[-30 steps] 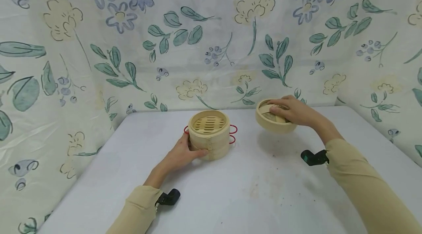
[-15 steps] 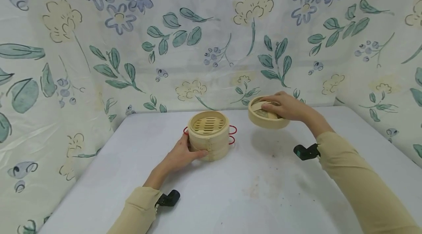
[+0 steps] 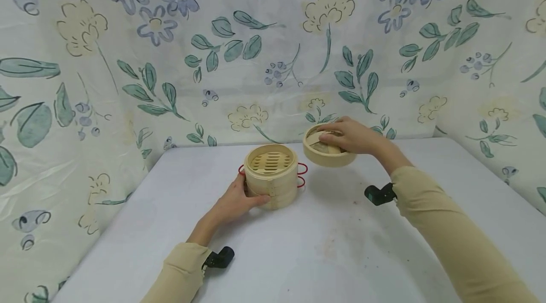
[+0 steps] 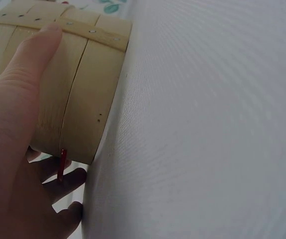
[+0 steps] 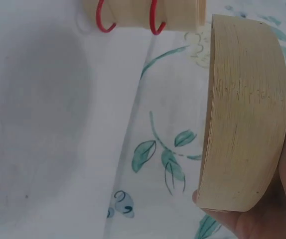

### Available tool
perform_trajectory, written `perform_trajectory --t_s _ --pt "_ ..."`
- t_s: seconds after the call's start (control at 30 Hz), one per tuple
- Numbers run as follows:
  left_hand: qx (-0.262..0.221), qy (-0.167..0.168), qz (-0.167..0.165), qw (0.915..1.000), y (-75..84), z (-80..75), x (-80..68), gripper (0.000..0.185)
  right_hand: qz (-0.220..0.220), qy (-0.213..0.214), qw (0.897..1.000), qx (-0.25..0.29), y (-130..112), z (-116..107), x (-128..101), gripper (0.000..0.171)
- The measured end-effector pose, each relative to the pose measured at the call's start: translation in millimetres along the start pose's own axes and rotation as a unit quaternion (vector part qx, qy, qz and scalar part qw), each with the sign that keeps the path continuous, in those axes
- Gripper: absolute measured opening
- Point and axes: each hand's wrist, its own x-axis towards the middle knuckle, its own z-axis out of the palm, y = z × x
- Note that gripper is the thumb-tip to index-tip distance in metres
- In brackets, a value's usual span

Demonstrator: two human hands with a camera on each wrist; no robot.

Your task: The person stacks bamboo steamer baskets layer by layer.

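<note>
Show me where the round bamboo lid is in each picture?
Head view: the bamboo lid is right of centre, held off the table by the right hand, beside the open steamer basket.
Left wrist view: the lid is not in it; only the basket's wall and the left hand show.
Right wrist view: the lid fills the right side, edge-on.
Shared landmark: the basket's red handles.

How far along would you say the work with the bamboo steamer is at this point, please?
Done: the two-tier steamer stands stacked on the table, steadied by the left hand. In hand: the right hand holds the lid in the air beside it. Left: the steamer's top is not yet covered.
</note>
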Motion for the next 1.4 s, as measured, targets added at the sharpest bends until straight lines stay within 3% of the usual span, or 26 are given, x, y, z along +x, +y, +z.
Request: perform_trajectory --t_s 0.53,0.77,1.07,1.4 --pt "-0.001 0.001 -0.005 1.0000 -0.7 0.0 -1.7 0.113 0.015 0.009 1.000 0.004 -44.6 8.3 30.3 0.048" --pt "-0.006 0.002 0.007 1.0000 -0.8 0.6 -4.0 0.109 0.005 0.015 1.000 0.017 -63.4 23.2 43.9 0.049" --pt "0.006 -0.005 -0.011 0.9999 -2.3 -0.5 -6.4 0.112 -0.009 -0.004 1.000 0.027 -92.5 41.4 58.7 0.048" --pt "-0.010 -0.007 0.007 0.9999 -2.0 -0.6 -1.3 0.108 -0.001 0.007 1.000 0.009 -115.0 57.6 68.1 0.048"
